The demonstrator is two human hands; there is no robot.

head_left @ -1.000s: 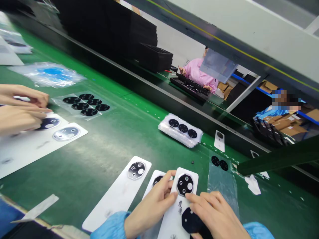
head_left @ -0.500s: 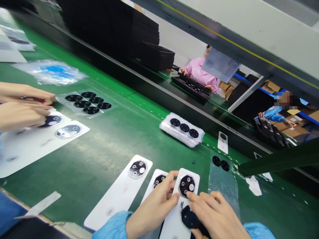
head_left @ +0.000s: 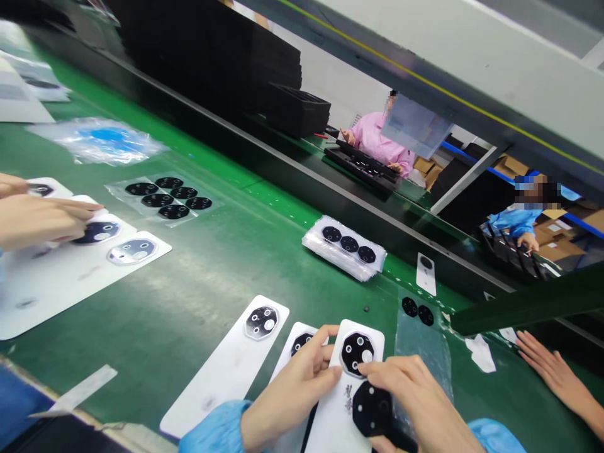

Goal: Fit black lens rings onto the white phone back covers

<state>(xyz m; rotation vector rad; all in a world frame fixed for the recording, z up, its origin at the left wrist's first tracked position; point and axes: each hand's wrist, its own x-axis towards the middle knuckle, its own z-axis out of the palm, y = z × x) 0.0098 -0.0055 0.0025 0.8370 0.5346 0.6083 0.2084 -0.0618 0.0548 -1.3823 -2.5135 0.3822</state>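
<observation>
My left hand grips the edge of a white phone back panel with dark lettering and an eight-sided black camera plate at its top. My right hand holds a loose black camera cover with small holes, just below that plate, while its index fingertip rests at the plate's lower edge. Under my left hand lies a second white panel, partly hidden. Farther left a third white panel lies flat, its camera plate facing up.
Black covers on clear film, a stack of bagged covers and a film strip lie on the green bench. A co-worker's hands work over white panels at left. Another person's hand rests at right.
The black cover in my right hand has shifted right and now shows more of its face. Another person's hand has appeared at the right. The left co-worker's farther hand has drawn back.
</observation>
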